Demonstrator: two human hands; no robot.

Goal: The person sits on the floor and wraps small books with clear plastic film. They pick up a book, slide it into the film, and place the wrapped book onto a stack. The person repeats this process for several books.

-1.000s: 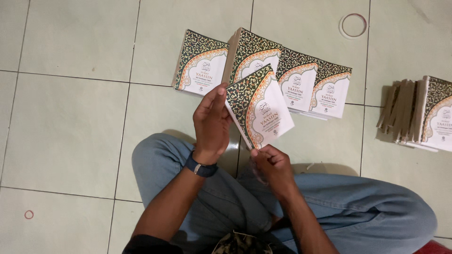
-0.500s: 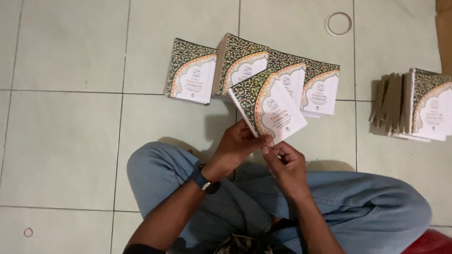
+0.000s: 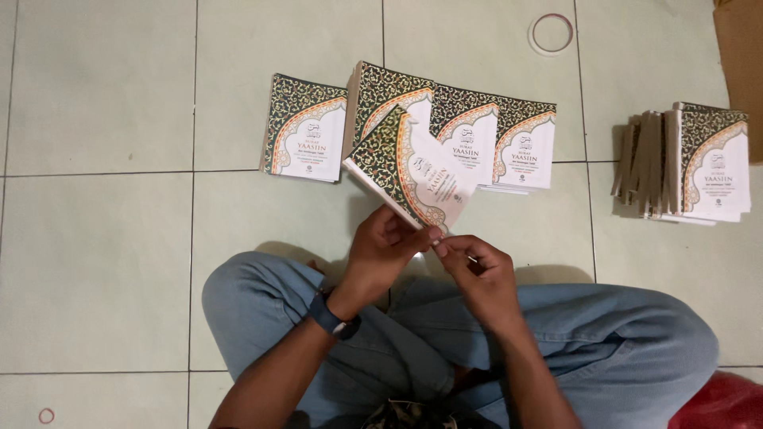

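Left hand (image 3: 381, 253) raised, fingers curled in a grip, wrist bent — right hand (image 3: 477, 266) beside it, fingertips pinched, nearly touching.

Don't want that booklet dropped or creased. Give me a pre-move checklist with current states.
1. Left hand grips the held booklet at its lower edge: ok.
2. Right hand pinches the lower corner: ok.
3. Booklet lifted above the row of booklets on the floor: ok.
4. Cover uncreased: cannot tell.
5. Side stack neat: not ok, fanned unevenly.
6. Tape ring apart from the booklets: ok.
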